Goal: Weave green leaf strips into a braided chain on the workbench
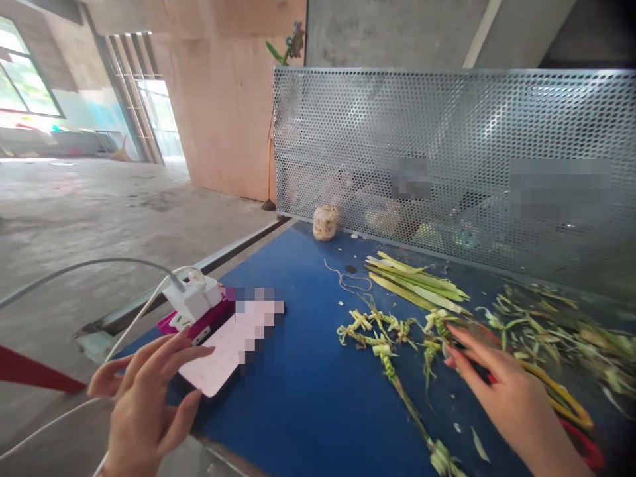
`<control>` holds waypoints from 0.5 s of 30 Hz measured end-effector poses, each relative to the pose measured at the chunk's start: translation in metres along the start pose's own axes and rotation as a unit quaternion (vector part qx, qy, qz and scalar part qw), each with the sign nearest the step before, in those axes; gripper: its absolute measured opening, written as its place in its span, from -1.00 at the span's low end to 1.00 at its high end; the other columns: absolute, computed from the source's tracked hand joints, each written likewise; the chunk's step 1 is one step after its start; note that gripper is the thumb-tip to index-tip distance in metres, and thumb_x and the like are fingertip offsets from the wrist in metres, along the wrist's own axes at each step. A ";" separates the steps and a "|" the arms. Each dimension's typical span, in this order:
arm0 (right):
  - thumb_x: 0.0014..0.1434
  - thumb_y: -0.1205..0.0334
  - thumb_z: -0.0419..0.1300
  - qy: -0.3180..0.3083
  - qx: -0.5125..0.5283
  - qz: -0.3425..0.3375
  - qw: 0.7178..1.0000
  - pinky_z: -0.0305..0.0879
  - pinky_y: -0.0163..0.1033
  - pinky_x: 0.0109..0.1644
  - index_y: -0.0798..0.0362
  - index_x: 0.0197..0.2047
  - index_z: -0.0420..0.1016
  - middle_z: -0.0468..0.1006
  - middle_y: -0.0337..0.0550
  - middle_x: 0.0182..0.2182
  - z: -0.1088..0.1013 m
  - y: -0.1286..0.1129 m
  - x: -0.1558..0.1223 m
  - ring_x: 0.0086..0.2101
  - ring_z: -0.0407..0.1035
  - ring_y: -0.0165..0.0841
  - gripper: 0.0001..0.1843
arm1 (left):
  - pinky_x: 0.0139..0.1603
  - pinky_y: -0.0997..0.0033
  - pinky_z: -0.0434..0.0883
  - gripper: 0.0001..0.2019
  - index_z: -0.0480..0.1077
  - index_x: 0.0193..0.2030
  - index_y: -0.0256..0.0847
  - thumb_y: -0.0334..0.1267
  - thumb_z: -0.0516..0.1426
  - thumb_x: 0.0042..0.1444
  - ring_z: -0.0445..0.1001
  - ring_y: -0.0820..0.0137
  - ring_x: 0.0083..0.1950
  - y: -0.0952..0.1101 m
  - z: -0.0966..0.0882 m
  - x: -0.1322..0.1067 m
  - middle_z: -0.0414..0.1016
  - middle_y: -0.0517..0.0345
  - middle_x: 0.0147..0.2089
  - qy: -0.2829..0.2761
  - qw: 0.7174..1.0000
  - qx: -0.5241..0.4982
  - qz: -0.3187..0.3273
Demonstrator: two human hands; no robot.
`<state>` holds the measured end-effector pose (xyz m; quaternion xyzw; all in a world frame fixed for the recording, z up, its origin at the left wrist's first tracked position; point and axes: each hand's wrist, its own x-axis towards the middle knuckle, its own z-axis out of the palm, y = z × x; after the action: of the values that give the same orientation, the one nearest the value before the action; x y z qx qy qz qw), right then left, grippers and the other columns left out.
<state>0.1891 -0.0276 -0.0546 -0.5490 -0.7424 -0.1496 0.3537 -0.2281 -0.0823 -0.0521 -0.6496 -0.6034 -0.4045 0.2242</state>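
On my feed the left hand hangs over the near left corner, fingers spread wide and nothing in the grip; I can't tell whether its thumb meets the phone just beside it. The right hand has thumb and forefinger drawn narrow at a small knotted piece of leaf; I can't tell whether they have closed on it.

Under the right palm run the red and yellow handles of a tool, mostly hidden from me. The long knotted stem lies left of that hand, reaching toward the near edge, with a knotted cluster just beyond its upper end. These knots look finished to me; the piece at the fingertips I'd call in progress. Beyond it, the flat strips lie bundled and unworked, so plenty seems left. Loose scraps crowd the right.

For moving, I'd use the bare middle of the blue surface, between phone and stem. Leftward I'm hemmed in by the power strip, its plugs and cables, right at the edge. Farther off lie a thin cord and a pale roll, and the perforated panel walls off the far side.
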 end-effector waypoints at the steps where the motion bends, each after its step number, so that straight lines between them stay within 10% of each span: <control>1: 0.17 -0.05 -0.03 -0.011 0.010 0.004 1.000 0.37 -0.23 -0.38 0.04 -0.04 0.40 0.57 -0.15 -0.52 -0.001 0.000 0.001 -0.48 0.46 -0.28 -0.56 | -0.10 0.01 0.13 -0.35 -0.09 0.27 0.04 -0.19 -0.06 -0.02 0.41 0.02 -0.17 0.002 -0.001 0.003 0.57 0.14 -0.43 0.018 0.998 0.004 0.052; 15: 0.17 0.04 -0.01 0.019 0.038 0.037 0.998 0.35 -0.32 -0.43 0.07 -0.07 0.42 0.57 -0.25 -0.57 -0.019 0.003 0.012 -0.54 0.47 -0.35 -0.62 | -0.20 0.04 0.13 -0.37 -0.18 0.31 -0.14 -0.22 -0.10 0.07 0.52 0.03 -0.36 0.002 -0.002 0.011 0.59 0.07 -0.44 -0.002 0.991 -0.009 0.133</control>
<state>0.1974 -0.0299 -0.0334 -0.5593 -0.7198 -0.1187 0.3937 -0.2272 -0.0773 -0.0422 -0.7268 -0.5084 -0.3754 0.2690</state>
